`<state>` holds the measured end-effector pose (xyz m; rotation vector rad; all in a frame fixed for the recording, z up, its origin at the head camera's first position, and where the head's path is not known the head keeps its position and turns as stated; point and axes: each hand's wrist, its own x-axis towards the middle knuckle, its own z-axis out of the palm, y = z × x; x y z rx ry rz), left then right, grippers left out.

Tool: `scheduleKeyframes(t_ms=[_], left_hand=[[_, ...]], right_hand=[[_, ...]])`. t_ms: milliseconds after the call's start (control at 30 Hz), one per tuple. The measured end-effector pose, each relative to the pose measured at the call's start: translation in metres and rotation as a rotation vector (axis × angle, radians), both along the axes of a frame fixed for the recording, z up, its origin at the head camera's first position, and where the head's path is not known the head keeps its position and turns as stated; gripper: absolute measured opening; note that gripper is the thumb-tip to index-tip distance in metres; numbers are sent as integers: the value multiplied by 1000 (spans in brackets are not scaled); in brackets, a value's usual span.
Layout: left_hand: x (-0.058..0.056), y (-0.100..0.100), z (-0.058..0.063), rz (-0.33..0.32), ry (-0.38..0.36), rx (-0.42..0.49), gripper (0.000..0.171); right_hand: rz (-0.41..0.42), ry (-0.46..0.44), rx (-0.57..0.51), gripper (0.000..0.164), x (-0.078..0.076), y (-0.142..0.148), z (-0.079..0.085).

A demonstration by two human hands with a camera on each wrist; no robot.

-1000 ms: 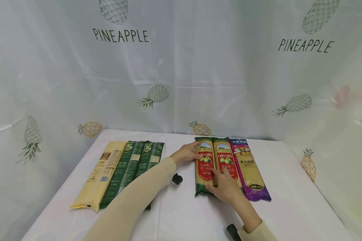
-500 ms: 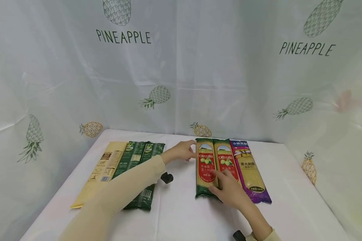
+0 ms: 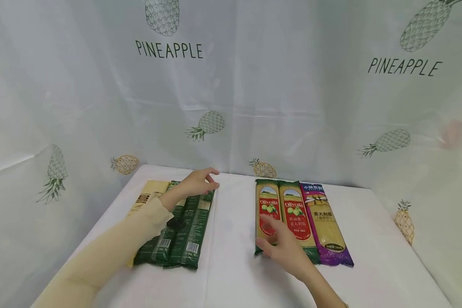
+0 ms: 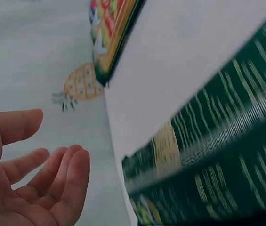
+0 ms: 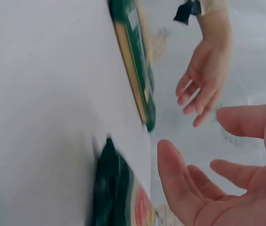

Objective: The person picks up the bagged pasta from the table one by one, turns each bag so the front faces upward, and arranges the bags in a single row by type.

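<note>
My left hand (image 3: 197,183) hovers above the far end of two dark green spaghetti packs (image 3: 192,233), its fingers loosely bent with nothing in them. Those packs lie back side up, partly hidden by my left forearm, beside a pale yellow pack (image 3: 152,188). On the right, two spaghetti packs with red labels lie side by side, a left one (image 3: 268,193) and a right one (image 3: 297,218). A purple-edged pasta pack (image 3: 325,218) lies against them. My right hand (image 3: 284,248) is over the near end of the red-label packs, holding nothing; in the right wrist view its fingers (image 5: 170,165) are spread apart.
A white-covered table (image 3: 231,273) carries both groups of packs, with a strip of bare cloth between them. Behind it hangs a pale curtain (image 3: 277,85) printed with pineapples. A small black object (image 5: 188,10) is at my left wrist.
My left hand has left the edge of the red-label packs and moved left, over the green ones. My right hand has drawn slightly back toward me. The view has turned a little left.
</note>
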<state>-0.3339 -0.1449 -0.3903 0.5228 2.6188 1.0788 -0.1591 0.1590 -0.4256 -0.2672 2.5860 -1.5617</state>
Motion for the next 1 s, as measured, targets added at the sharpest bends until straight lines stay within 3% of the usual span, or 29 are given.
scheduleKeyframes(t_ms=[133, 433, 833, 1000], left_hand=[[4, -25, -1, 47, -2, 13, 56], [11, -55, -25, 92, 20, -45, 55], [6, -61, -51, 81, 50, -155, 60], [4, -58, -51, 81, 70, -196, 62]], right_hand=[[48, -90, -97, 74, 2, -23, -3], [86, -211, -207, 90, 5, -78, -17], [113, -236, -105, 97, -1, -126, -39], [137, -200, -3, 103, -5, -144, -41]])
